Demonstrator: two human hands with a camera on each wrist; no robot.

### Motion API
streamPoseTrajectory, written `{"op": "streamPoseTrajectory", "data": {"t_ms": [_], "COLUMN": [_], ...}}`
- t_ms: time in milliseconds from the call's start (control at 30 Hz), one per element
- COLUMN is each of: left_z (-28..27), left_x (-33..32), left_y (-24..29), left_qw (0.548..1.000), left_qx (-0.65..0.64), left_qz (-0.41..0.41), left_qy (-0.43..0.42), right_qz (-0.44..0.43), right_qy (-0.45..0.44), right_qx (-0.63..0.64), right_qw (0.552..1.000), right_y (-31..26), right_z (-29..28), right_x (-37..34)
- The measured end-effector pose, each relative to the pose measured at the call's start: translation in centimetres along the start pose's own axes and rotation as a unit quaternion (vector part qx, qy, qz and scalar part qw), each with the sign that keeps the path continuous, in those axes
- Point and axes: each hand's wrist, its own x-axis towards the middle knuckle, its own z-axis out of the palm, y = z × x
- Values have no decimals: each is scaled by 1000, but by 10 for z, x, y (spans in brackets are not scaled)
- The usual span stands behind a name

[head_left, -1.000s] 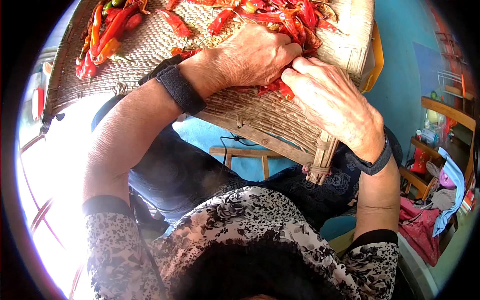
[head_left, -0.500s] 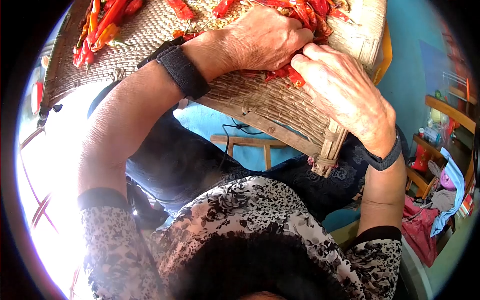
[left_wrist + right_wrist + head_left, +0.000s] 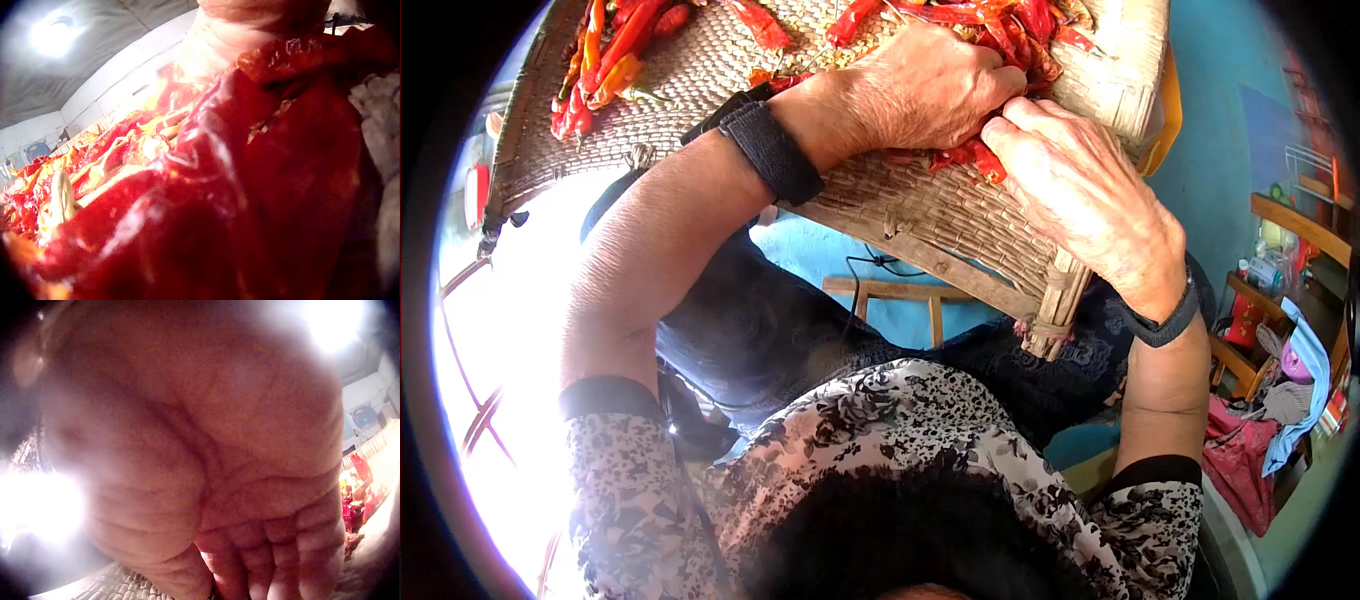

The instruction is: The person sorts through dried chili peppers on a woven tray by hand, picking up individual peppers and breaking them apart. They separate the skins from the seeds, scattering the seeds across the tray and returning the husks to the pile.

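Above the near edge of a woven tray (image 3: pixel 970 210), the left hand (image 3: pixel 925 85) curls its fingers round a dried red pepper, mostly hidden under the knuckles. The right hand (image 3: pixel 1090 190) meets it from the right, thumb and bent fingertips pinching at the same place. Dried red pieces (image 3: pixel 980 158) show just below the fingers. In the left wrist view, wrinkled red pepper (image 3: pixel 206 187) fills the foreground beneath part of the hand (image 3: pixel 231 44). The right wrist view shows the right palm (image 3: pixel 212 444) with fingers bent inward; their tips are hidden.
More dried red peppers (image 3: pixel 1015 35) lie beyond the hands, with pale seeds (image 3: pixel 805 50) scattered beside them. Red and orange peppers (image 3: pixel 615 60) lie at the tray's left. A wooden stool (image 3: pixel 900 290) stands below; cloths (image 3: pixel 1240 460) and wooden furniture (image 3: pixel 1300 225) are at the right.
The tray and both hands appear slightly farther right in the head view than a second ago. The hands stay together over the same spot, their grip looking nearly the same.
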Motion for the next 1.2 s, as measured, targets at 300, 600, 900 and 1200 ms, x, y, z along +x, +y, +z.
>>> {"op": "streamPoseTrajectory", "data": {"t_ms": [300,600,900,1200], "left_z": [0,-1,-1,-3], "left_x": [-1,0,0,0], "left_y": [3,2,2,4], "left_qw": [1000,1000,1000,1000], "left_qx": [6,5,2,6], "left_qz": [-12,-3,-8,-16], "left_qy": [4,3,-1,-10], "right_qz": [24,16,27,23], "right_qy": [-32,-54,-70,-59], "right_qx": [52,11,26,21], "right_qw": [998,998,997,998], "right_y": [2,3,2,0], "right_z": [-1,1,-4,-5], "right_x": [1,7,11,9]}}
